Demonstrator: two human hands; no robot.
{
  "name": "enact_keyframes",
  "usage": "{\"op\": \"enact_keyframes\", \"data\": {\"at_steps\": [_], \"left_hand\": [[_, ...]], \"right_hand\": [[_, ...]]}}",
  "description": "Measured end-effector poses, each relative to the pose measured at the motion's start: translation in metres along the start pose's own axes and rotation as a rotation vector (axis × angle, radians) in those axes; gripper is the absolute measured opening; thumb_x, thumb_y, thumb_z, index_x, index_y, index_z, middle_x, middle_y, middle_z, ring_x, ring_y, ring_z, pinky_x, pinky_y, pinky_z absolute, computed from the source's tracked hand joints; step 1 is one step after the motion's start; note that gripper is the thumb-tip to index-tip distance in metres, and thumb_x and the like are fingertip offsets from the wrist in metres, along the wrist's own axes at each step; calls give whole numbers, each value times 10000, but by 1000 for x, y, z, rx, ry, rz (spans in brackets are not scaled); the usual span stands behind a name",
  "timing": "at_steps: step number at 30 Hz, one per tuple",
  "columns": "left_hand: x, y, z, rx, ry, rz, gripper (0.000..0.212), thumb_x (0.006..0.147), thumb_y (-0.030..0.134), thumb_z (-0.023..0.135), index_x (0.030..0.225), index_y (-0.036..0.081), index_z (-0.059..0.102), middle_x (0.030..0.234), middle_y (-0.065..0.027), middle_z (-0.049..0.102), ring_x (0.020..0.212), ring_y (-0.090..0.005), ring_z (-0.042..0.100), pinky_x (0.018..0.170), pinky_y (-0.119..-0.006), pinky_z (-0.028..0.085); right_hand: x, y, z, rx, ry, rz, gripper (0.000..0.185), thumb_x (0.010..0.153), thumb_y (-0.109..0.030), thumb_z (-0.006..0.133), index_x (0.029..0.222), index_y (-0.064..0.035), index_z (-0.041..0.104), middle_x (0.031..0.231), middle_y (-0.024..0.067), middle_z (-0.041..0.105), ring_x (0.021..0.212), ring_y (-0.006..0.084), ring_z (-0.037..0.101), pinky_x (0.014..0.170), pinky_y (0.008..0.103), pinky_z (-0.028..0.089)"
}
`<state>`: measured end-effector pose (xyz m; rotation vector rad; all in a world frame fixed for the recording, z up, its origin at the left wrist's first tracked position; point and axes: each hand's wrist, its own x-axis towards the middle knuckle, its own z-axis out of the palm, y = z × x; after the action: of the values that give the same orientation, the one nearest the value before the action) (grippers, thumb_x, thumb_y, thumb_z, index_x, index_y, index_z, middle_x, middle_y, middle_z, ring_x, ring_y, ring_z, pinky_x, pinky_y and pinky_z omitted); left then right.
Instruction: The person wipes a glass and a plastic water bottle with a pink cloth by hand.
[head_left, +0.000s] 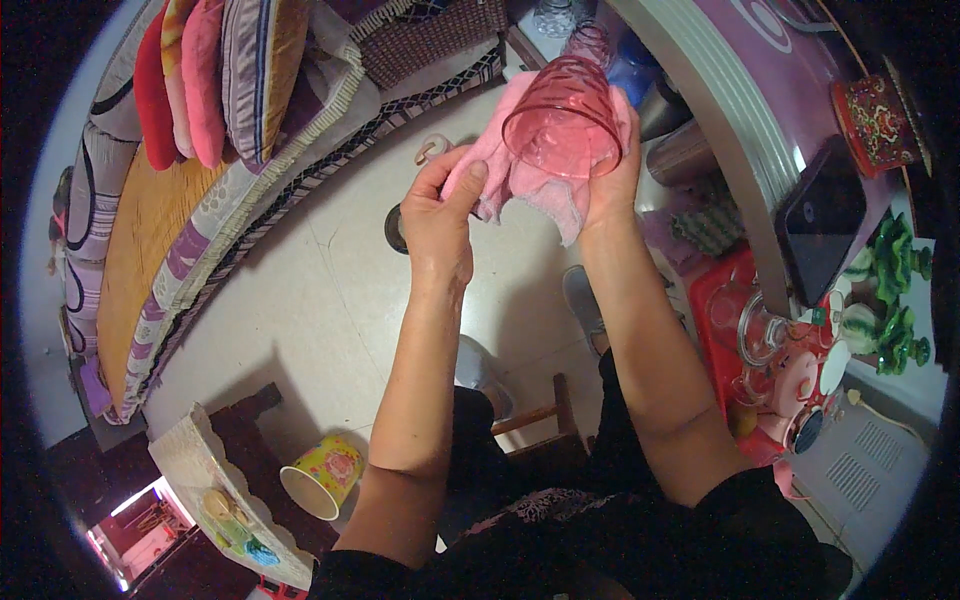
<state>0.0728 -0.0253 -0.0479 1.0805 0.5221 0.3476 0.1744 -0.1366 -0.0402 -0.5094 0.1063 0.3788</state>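
A pink, see-through fluted vase, apparently glass, (562, 124) is held up at the upper middle, its wide round mouth tilted towards me. My right hand (619, 180) supports it from the right side through a pink cloth (551, 202); most of its fingers are hidden behind the cloth and vase. With thumb and fingers, my left hand (450, 195) pinches the cloth's left part, to the left of the vase's mouth.
A cushioned sofa (187, 262) curves along the left. A yellow patterned bin (322, 476) stands on the floor, lower left. At right are a dark smartphone (821, 225), a red tray (720, 322) with glass and pink ware, and green ornaments (892, 300). A wooden stool (555, 442) is below.
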Motion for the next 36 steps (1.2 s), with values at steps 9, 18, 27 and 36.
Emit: {"op": "enact_keyframes", "data": {"at_steps": [9, 18, 27, 36], "left_hand": [[-7, 14, 7, -22, -106, 158, 336, 905, 331, 469, 976, 19, 569, 926, -83, 598, 830, -154, 568, 734, -282, 457], [2, 1, 3, -661, -48, -142, 407, 900, 265, 458, 1241, 43, 441, 1270, -105, 458, 1184, -236, 412, 1013, -401, 305], [-9, 22, 17, 169, 98, 80, 298, 919, 267, 439, 1045, 20, 547, 950, -59, 582, 838, -114, 550, 706, -236, 441], [-28, 32, 15, 585, -269, 198, 313, 868, 291, 549, 937, -11, 590, 761, -6, 578, 609, -56, 501, 528, -181, 397]], "right_hand": [[-11, 5, 16, 52, 12, 10, 384, 840, -347, 505, 1061, -34, 523, 969, 86, 594, 873, 223, 578, 790, 335, 472], [-22, 39, 4, -1009, -321, -615, 621, 658, -185, 691, 1207, -80, 419, 1136, 142, 470, 1058, 293, 466, 893, 371, 390], [-38, 24, 18, -1445, -201, -692, 287, 711, -256, 615, 955, -106, 614, 956, 69, 571, 832, 266, 574, 686, 396, 462], [-13, 22, -10, -890, -417, 238, 432, 857, -375, 436, 648, -10, 537, 655, 98, 573, 596, 170, 527, 562, 343, 406]]}}
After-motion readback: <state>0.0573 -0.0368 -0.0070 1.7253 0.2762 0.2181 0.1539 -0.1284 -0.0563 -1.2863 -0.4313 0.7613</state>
